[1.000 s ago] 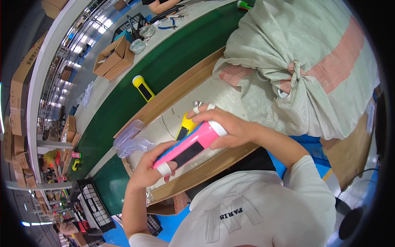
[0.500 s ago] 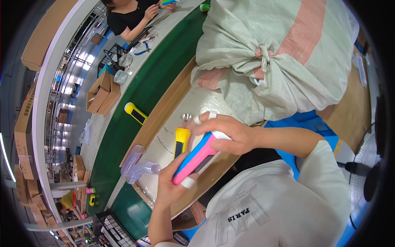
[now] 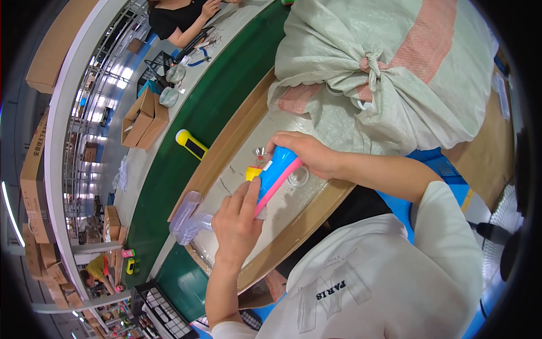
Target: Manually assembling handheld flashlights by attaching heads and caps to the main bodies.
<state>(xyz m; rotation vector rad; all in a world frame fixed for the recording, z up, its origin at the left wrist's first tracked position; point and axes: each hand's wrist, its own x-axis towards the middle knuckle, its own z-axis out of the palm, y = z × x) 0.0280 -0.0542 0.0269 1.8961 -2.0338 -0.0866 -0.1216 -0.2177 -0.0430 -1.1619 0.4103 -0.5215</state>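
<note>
The left hand [image 3: 236,223] has its grip clamped on the near end of a blue-and-pink casing [image 3: 280,171], and the right hand [image 3: 309,152] clamps its far end, holding it tilted above a cardboard tray [image 3: 293,241]. Just beneath, a yellow casing [image 3: 252,173] lies in the tray, partly hidden, near a small silver cup [image 3: 259,151]. Clear plastic tubes [image 3: 183,223] rest at the tray's left end, and a pale sack [image 3: 389,107] bulges at the right. Beyond the tray, a yellow-and-black casing [image 3: 192,144] lies on a green strip [image 3: 217,104]. Farther off, an open cardboard box [image 3: 148,120] stands on the white bench [image 3: 240,28], with a person in black [image 3: 176,20] at its far side
</note>
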